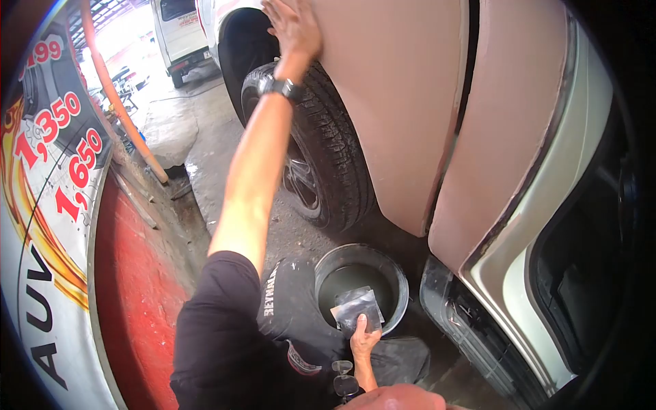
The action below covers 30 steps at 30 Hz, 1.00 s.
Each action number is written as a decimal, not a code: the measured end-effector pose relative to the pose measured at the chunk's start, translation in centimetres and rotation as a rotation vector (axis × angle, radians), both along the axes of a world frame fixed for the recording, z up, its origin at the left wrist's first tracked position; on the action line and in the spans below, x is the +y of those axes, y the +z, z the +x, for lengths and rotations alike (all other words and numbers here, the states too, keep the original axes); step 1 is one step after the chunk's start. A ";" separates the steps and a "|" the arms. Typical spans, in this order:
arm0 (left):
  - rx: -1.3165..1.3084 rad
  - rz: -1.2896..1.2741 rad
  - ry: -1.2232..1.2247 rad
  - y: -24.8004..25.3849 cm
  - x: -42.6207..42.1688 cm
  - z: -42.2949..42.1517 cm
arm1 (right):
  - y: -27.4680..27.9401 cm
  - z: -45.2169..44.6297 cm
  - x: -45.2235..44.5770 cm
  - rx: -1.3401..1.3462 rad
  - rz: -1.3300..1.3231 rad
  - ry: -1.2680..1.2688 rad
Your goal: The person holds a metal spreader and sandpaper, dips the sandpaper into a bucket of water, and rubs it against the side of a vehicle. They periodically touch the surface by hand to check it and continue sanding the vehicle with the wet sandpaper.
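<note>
My left hand [294,31] lies flat with fingers spread against the dull pinkish body panel [396,102] of a vehicle, above its front wheel arch. A dark watch is on that wrist. Low in the middle, my right hand [364,336] grips dark grey, wet-looking sandpaper [357,309], thumb on top. The sheets are above a round bucket [403,281] of murky grey water. Part of the bucket's front is behind the sheets and my hand.
A tyre [328,143] stands close beyond the bucket. At right are a door panel [502,130] and a dark side step [478,328]. A printed sign [51,198], a red wall [133,294] and an orange pole [116,96] line the left. A white van [179,34] stands behind.
</note>
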<state>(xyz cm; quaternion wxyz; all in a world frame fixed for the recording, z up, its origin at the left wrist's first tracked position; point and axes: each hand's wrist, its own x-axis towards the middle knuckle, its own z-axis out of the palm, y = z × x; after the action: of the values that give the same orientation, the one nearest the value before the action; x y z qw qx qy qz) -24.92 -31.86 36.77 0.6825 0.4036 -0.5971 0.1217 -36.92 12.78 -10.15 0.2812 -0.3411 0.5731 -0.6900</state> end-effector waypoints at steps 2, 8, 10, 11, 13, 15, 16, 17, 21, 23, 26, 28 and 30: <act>0.084 0.170 -0.133 3.2 1.9 1.4 | -0.2 0.0 -0.1 0.003 0.002 -0.002; 0.014 -0.076 -0.273 0.2 4.3 -0.9 | 0.0 -0.1 -0.1 0.004 0.011 0.024; 0.107 -0.134 -0.247 -3.2 6.8 -3.7 | -0.1 -0.2 -0.1 0.023 -0.002 0.029; 0.001 -0.139 -0.224 -5.0 6.4 -3.9 | -0.1 -0.2 0.0 0.031 0.011 0.033; -0.100 -0.126 -0.227 -7.6 7.5 -4.6 | 0.0 -0.2 0.1 0.043 0.034 0.044; -0.087 -0.093 -0.278 -9.6 11.4 -6.2 | 0.0 -0.2 0.0 0.034 0.017 0.047; -0.101 -0.111 -0.278 -10.7 12.4 -6.8 | -0.1 -0.1 0.0 0.029 0.008 0.047; -0.115 -0.128 -0.280 -11.9 13.1 -7.3 | 0.0 -0.1 -0.1 0.039 0.008 0.038; -0.225 -0.077 -0.232 -17.4 16.1 -9.4 | 0.4 0.0 -0.1 0.051 0.012 0.037; -0.274 -0.050 -0.239 -19.1 17.6 -9.6 | 0.7 0.1 -0.1 0.035 0.014 0.030; -0.298 -0.104 -0.245 -16.6 16.6 -8.8 | 1.0 0.2 -0.3 0.018 0.014 0.002; -0.265 -0.143 -0.208 -12.3 14.4 -7.7 | 0.5 0.1 -0.1 0.028 0.028 0.024; -0.157 -0.096 -0.172 -6.7 11.5 -6.1 | 0.9 0.2 -0.1 0.008 0.025 0.014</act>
<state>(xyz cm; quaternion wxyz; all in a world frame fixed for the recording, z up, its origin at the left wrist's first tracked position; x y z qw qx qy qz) -31.05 -20.33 30.09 0.6599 0.3070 -0.6748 0.1222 -36.75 12.68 -9.29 0.2881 -0.3441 0.5805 -0.6794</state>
